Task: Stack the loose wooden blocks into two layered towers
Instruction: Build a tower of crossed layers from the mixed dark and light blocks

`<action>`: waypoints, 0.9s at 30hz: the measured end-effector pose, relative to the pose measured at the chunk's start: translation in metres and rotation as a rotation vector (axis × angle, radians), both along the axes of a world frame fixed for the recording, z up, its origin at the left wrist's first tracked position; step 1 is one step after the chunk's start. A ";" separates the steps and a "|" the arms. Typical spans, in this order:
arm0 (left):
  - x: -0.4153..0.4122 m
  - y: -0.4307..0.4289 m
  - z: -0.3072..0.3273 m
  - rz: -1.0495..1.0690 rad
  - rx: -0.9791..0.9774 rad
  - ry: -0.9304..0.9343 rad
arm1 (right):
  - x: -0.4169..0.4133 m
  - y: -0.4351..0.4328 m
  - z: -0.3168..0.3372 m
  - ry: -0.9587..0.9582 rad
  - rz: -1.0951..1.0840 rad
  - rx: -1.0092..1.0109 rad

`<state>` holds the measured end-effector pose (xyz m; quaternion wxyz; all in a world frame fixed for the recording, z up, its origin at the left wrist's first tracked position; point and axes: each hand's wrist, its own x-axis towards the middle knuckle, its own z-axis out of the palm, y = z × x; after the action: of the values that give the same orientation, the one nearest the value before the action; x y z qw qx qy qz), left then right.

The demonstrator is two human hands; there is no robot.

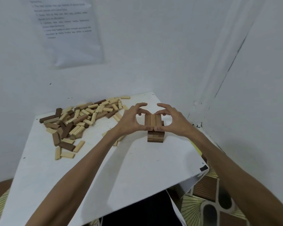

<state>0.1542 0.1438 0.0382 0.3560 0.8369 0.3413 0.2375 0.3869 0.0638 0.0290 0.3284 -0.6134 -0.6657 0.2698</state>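
I see the left hand (129, 119) and right hand (173, 119) arched over the tower (155, 136). Thumbs near, curled fingers far, both pinch its top layer (153, 120)

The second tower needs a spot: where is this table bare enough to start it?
Bare: the table from the tower to its front edge. Crowded: the loose pile fills the far left; left hand and right hand pinch the tower, far right.

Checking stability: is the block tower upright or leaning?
Upright. The tower stands straight, layers level; the left hand and right hand pinch its top row.
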 end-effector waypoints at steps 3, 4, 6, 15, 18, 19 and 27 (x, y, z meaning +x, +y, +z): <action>0.008 0.003 -0.006 -0.002 -0.002 0.020 | 0.007 0.001 -0.005 -0.003 -0.008 -0.015; 0.009 0.004 -0.008 -0.002 -0.002 0.024 | 0.008 0.000 -0.006 -0.005 -0.011 -0.017; 0.012 0.004 -0.011 -0.005 0.001 0.035 | 0.010 -0.001 -0.009 -0.010 -0.017 -0.018; 0.014 0.002 -0.020 0.009 0.013 0.050 | 0.011 -0.002 -0.016 -0.011 -0.025 -0.027; 0.015 0.003 -0.022 0.011 0.010 0.052 | 0.012 -0.003 -0.018 -0.010 -0.022 -0.025; 0.015 0.004 -0.022 0.010 0.010 0.049 | 0.012 -0.003 -0.019 -0.010 -0.020 -0.023; 0.016 0.002 -0.025 0.002 0.015 0.063 | 0.013 -0.003 -0.023 -0.019 -0.013 -0.024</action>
<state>0.1699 0.1459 0.0136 0.3385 0.8462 0.3515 0.2140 0.4003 0.0611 0.0058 0.3162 -0.6242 -0.6616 0.2697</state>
